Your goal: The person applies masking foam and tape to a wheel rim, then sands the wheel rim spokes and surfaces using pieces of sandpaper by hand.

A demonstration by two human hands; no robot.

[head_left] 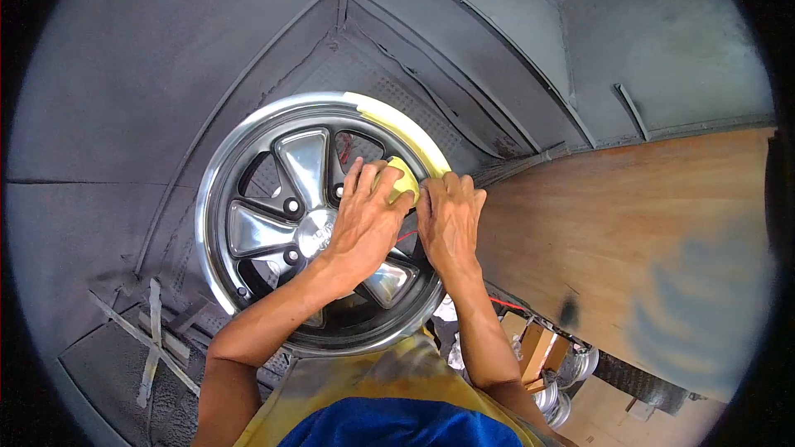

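A car wheel rim with polished spokes and a dark inner barrel stands in front of me, facing up toward the camera. Yellow masking tape runs along the upper right part of its shiny outer lip. My left hand reaches over the spokes, its fingers curled round the yellow tape roll. Just right of it, my right hand is closed at the lip, thumb and fingers pressing the tape where the strip ends. The fingertips partly hide the tape between the two hands.
Grey coated booth walls surround the wheel at the left and back. A wooden panel stands to the right. Other shiny wheels and cardboard lie low at the right. Crossed metal bars are at the lower left.
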